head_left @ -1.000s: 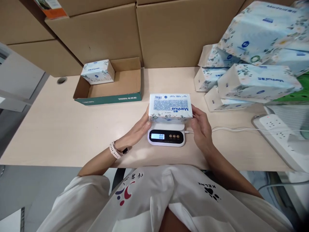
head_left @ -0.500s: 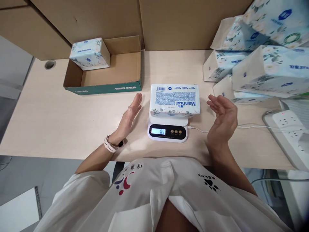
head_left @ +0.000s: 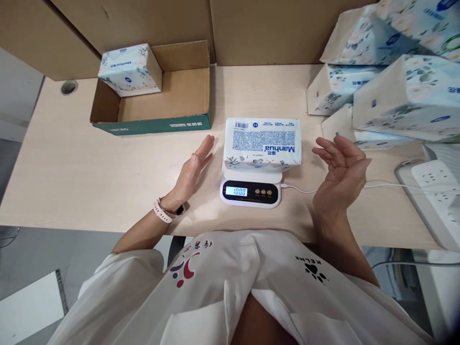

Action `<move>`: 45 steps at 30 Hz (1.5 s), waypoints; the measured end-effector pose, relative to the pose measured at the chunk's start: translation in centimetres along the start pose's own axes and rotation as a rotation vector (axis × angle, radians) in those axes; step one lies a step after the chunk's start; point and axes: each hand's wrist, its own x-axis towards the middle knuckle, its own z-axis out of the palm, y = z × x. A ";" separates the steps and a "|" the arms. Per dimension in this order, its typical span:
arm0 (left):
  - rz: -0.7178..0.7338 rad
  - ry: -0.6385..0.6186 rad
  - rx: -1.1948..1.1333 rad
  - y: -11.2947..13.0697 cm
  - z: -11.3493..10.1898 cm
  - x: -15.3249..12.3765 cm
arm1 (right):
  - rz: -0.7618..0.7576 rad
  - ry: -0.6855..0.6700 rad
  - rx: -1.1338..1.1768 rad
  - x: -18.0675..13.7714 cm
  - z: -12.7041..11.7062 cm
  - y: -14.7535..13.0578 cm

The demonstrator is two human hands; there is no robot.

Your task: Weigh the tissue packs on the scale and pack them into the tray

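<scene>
A white and blue tissue pack (head_left: pixel 263 143) lies flat on a white digital scale (head_left: pixel 250 193), its printed side up. The lit display seems to read 100.0. My left hand (head_left: pixel 192 172) is held to the left of the scale, fingers stretched out, touching nothing I can see. On the other side, my right hand (head_left: pixel 339 172) hovers with its palm turned inward and fingers loosely extended, apart from the pack. A white cable (head_left: pixel 299 190) runs from the scale's right edge and passes behind that hand.
At the back left stands an open cardboard box (head_left: pixel 183 96) with one tissue pack (head_left: pixel 131 71) in its left end. Several tissue packs (head_left: pixel 406 100) are piled at the back right. A power strip (head_left: pixel 434 191) lies at the right edge. Brown panels (head_left: pixel 269 33) close off the back.
The scale's display has gone from about 0.5 to about 100.0. My right hand has moved slightly right, away from the pack. The view has shifted a little.
</scene>
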 end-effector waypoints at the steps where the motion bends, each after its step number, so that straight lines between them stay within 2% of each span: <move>1: 0.004 -0.003 -0.013 -0.1 0.0 0.0 | 0.001 0.007 0.012 0.0 0.0 0.1; 7: 0.049 -0.001 -0.043 -0.7 -0.4 -0.1 | 0.020 0.051 0.035 0.1 0.3 0.1; 22: 0.076 0.012 -0.023 -0.6 -0.3 -0.3 | 0.014 0.009 -0.054 -0.4 0.1 -0.1; 45: 0.089 0.044 -0.053 -0.7 0.1 -0.3 | 0.015 0.012 -0.047 -0.3 0.3 -0.4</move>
